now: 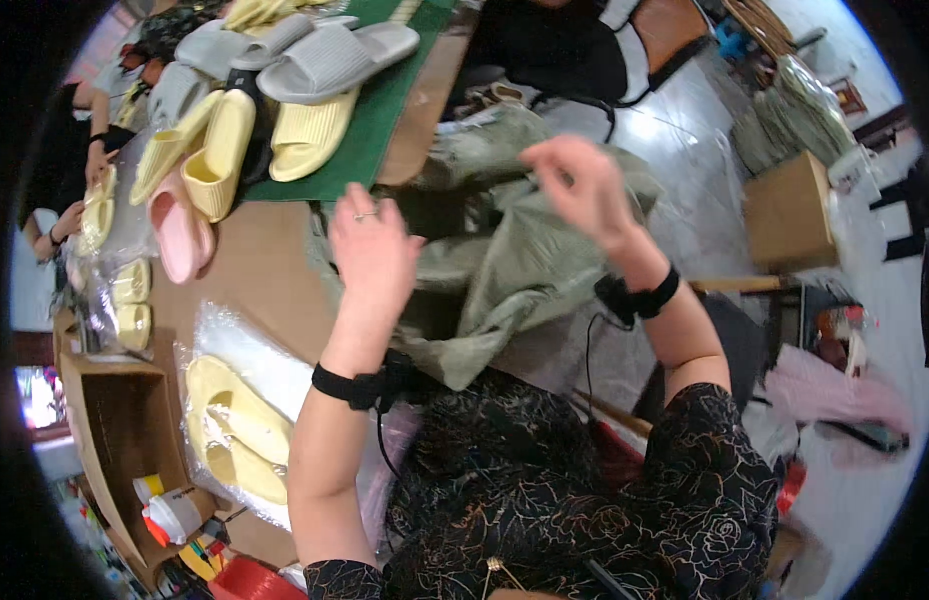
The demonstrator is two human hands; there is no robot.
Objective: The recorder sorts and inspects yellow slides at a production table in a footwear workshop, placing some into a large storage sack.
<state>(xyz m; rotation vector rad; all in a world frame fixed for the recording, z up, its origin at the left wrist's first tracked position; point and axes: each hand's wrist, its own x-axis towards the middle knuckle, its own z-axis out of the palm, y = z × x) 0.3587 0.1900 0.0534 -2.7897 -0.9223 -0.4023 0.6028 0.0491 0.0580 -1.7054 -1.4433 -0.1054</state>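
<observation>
Nearest the person, on the bench (275,280) at the left, a pair of yellow slippers (235,430) already lies inside a clear plastic bag (255,365), so at least one pair looks packed. Just left of it an open cardboard box (115,430) holds small bottles and odds and ends rather than slippers.

Above that, both hands are lifted off the bench. The left hand (373,250) is spread, fingers loose, with a ring showing, and holds nothing. The right hand (577,185) has its fingers curled together as if pinching; it sits right over the large green sack (515,260), whose mouth hangs off the bench's right edge, but whether it actually grips the cloth I cannot tell. Each wrist wears a black band with a cable.

Farther along, loose slippers wait unbagged: a pink pair (180,230), yellow ones (220,150) and grey ones (325,55) piled on a green mat (380,110). By the look of it, most of the work is left.

Room is tight at the left, where another person's hands (70,220) work by more bagged pairs. The bench's right edge drops to open floor beside the sack, with a cardboard carton (785,215) standing well apart.
</observation>
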